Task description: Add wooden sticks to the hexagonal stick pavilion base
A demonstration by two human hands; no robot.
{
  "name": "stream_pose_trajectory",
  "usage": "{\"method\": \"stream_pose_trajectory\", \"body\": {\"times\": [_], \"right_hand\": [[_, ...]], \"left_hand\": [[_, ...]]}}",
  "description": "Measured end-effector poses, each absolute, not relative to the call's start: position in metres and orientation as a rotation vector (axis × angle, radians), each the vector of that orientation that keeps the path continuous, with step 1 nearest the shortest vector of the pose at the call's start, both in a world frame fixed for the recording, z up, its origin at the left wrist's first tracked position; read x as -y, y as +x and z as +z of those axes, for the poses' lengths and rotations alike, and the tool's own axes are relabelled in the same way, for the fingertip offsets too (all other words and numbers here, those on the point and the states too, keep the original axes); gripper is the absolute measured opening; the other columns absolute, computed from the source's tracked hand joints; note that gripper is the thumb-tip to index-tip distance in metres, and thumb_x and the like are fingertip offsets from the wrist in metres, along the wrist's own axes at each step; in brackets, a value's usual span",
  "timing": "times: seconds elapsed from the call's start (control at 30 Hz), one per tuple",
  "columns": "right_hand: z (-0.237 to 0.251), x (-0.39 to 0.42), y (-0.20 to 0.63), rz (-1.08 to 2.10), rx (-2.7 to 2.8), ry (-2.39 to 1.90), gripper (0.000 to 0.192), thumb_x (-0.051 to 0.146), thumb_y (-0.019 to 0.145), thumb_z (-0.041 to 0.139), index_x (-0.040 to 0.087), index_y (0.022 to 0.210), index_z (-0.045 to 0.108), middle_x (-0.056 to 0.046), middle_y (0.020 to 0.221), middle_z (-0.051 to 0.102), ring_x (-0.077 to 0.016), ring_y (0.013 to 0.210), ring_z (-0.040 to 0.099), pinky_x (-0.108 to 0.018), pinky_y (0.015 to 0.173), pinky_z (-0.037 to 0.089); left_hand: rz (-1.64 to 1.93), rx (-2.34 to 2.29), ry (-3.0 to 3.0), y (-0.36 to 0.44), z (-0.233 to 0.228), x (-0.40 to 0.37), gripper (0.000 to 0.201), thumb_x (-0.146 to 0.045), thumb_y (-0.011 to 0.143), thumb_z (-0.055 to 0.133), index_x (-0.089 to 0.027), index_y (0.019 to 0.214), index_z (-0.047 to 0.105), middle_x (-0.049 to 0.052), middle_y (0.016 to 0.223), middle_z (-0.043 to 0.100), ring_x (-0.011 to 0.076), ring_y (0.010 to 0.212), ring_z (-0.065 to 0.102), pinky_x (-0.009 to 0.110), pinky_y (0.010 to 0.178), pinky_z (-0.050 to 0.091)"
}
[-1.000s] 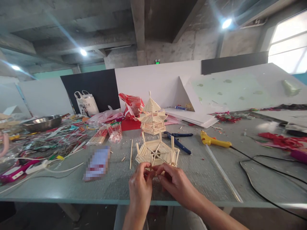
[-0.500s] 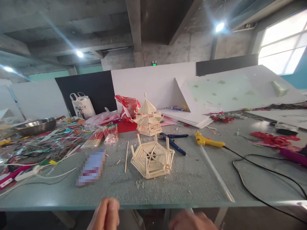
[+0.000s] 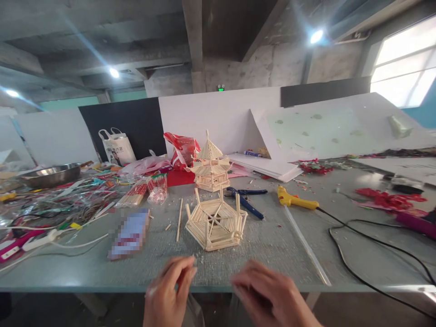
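My left hand [image 3: 170, 288] is over the table's front edge, fingers loosely curled. Its thumb stands a little apart from the forefinger, and nothing shows between them. My right hand [image 3: 269, 290], smeared by motion, hovers at the same edge with bent fingers; whether it holds anything is unclear. Just beyond both hands, apart from them, a six-sided frame of thin wooden sticks [image 3: 216, 238] lies on the table, with short posts rising at its corners. Behind it stands a small tiered stick pagoda [image 3: 211, 170] with a pointed roof.
Blue-handled pliers [image 3: 250, 205] lie behind the frame. Rightward are a yellow glue gun [image 3: 298, 199] with a black cord and a clear glue stick [image 3: 308, 247]. On the left are a loose stick [image 3: 179, 220], a blurred-out flat object [image 3: 129, 234], bundled sticks [image 3: 134, 194] and a metal bowl [image 3: 51, 175].
Both hands have risen from below the table's front edge and moved forward. My left hand has also shifted right and loosened its fingers. The stick models have stayed put.
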State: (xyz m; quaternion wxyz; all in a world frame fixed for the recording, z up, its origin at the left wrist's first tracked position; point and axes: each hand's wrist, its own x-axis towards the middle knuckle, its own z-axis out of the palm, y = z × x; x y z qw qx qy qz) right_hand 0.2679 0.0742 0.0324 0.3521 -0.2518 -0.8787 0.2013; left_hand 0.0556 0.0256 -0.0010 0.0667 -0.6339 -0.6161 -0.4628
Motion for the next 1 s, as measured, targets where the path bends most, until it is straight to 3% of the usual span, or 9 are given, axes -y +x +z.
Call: {"method": "stream_pose_trajectory", "body": {"times": [0.1, 0.3, 1.0], "right_hand": [[0.054, -0.096, 0.238, 0.303, 2.299, -0.756, 0.022, 0.018, 0.085, 0.042, 0.02, 0.082, 0.064, -0.004, 0.074, 0.059, -0.0119, 0.063, 0.056, -0.023, 0.056, 0.043], [0.042, -0.116, 0.206, 0.012, 2.444, -1.071, 0.018, 0.023, 0.083, 0.047, 0.019, 0.074, 0.061, -0.003, 0.075, 0.058, -0.0131, 0.063, 0.057, -0.022, 0.055, 0.038], [0.011, -0.12, 0.195, -0.021, 2.202, -0.995, 0.021, 0.022, 0.086, 0.043, 0.022, 0.082, 0.064, -0.002, 0.07, 0.058, -0.01, 0.059, 0.056, -0.018, 0.055, 0.04]], "left_hand": [[-1.359, 1.901, -1.968, 0.052, 0.007, -0.048, 0.02, -0.024, 0.081, 0.05, -0.019, 0.096, 0.062, 0.004, 0.086, 0.069, 0.011, 0.067, 0.065, 0.018, 0.064, 0.052], [-1.405, 1.923, -2.049, 0.058, 0.001, -0.074, 0.023, -0.015, 0.083, 0.043, -0.015, 0.094, 0.063, 0.006, 0.083, 0.068, 0.0143, 0.074, 0.066, 0.023, 0.066, 0.052], [-1.502, 2.06, -2.182, 0.066, 0.0, -0.09, 0.031, -0.003, 0.083, 0.039, -0.016, 0.097, 0.064, 0.005, 0.088, 0.065, 0.0166, 0.08, 0.064, 0.028, 0.071, 0.05]]}}
